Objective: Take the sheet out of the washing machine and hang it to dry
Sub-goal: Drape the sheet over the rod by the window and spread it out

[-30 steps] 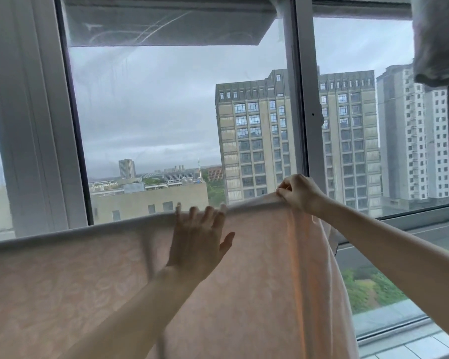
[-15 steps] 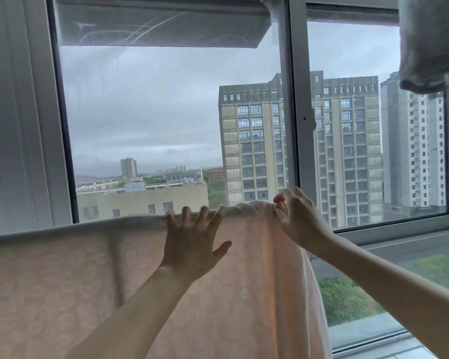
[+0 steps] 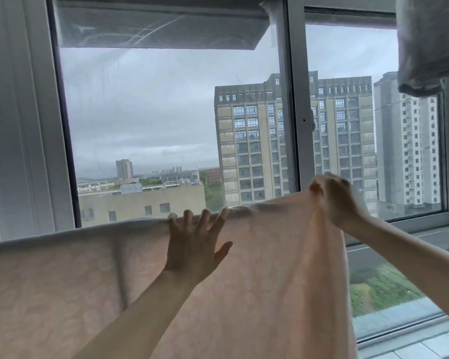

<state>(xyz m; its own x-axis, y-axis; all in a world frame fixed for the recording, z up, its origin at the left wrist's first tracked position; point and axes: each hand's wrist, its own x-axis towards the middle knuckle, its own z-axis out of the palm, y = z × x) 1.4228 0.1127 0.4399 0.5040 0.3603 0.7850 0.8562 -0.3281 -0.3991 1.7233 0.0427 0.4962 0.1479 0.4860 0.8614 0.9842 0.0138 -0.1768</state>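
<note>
Left hand (image 3: 195,244) flat on sheet (image 3: 270,281); right hand (image 3: 337,203) apparently pinches it.

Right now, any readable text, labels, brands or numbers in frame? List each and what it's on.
None readable.
sheet: woven pattern only, no label showing.
window frame: no markings.
hanging cloth at top right: no print legible.
Buildings outside: any signage is too small to read.
left hand, right hand: nothing written.

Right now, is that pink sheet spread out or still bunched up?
Mostly spread: the pink sheet hangs flat, left hand pressing it open-fingered; the right hand grips its gathered right edge.
</note>
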